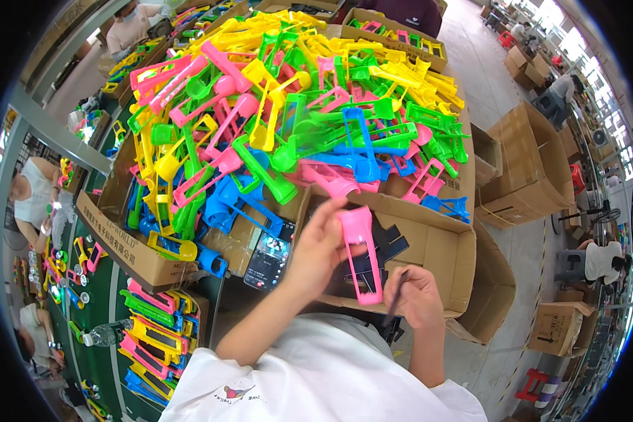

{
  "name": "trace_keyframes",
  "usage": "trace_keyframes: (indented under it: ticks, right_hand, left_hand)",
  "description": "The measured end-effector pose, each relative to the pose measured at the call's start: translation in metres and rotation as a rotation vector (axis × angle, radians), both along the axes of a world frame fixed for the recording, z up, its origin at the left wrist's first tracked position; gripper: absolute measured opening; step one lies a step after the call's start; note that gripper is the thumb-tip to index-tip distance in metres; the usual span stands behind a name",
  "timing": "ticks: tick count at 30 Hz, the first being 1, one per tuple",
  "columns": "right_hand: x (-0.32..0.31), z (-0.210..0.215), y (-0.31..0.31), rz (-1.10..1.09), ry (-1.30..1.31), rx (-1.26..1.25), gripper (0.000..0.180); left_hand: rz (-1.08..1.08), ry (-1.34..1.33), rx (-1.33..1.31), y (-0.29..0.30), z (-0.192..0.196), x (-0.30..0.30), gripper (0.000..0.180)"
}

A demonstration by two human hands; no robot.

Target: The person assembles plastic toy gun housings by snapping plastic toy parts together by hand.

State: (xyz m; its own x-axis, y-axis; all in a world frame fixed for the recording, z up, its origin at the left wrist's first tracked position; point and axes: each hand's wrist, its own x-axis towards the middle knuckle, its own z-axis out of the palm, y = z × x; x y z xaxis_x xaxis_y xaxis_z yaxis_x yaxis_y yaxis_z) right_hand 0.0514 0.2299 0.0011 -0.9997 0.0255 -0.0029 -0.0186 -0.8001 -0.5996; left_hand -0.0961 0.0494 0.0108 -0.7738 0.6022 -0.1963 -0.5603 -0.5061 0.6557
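My left hand (318, 246) grips a pink plastic housing (356, 224), which has a rounded cup at its top end and a long open frame below. The frame hangs down over a small open carton (429, 250). To its right, my right hand (420, 301) pinches a thin dark strip (397, 295) beside the frame's lower end; a gap shows between the two. Several flat black pieces (388, 243) lie in the carton, partly hidden behind the pink housing and my left fingers.
Beyond my hands rises a big heap of yellow, green, pink and blue housings (264, 126). A phone (269, 259) lies left of my forearm. A box of stacked housings (200, 309) and a plastic bottle (105, 334) sit at lower left. Large cartons (524, 169) stand to the right.
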Motion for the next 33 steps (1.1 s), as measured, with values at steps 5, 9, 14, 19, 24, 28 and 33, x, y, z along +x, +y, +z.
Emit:
trace_keyframes:
  ticks: [5,9,14,19,24,28,33]
  right_hand:
    - [-0.012,-0.007,-0.036,-0.133,-0.265,0.527,0.015]
    - [-0.019,0.003,-0.044,-0.085,-0.294,0.500,0.016]
    - [-0.021,0.002,-0.044,-0.137,-0.288,0.331,0.017]
    - [-0.027,0.006,-0.049,-0.204,-0.366,0.348,0.017]
    - [-0.032,0.002,-0.064,-0.430,-0.293,0.628,0.010]
    - [-0.031,0.017,-0.070,-0.328,-0.374,0.842,0.013]
    - [-0.032,0.010,-0.082,-0.445,-0.354,0.923,0.018]
  left_hand:
    - [0.049,-0.061,0.064,0.002,-0.027,0.033,0.044]
    - [0.156,0.038,0.108,0.006,-0.031,0.029,0.045]
    - [0.087,0.041,-0.011,0.011,-0.026,0.029,0.043]
    - [-0.147,-0.029,0.098,-0.009,-0.028,0.045,0.047]
    - [0.019,0.082,-0.051,-0.015,-0.029,0.045,0.045]
    - [0.024,0.107,-0.152,-0.023,-0.028,0.051,0.042]
    - [0.104,0.063,-0.082,-0.024,-0.028,0.059,0.040]
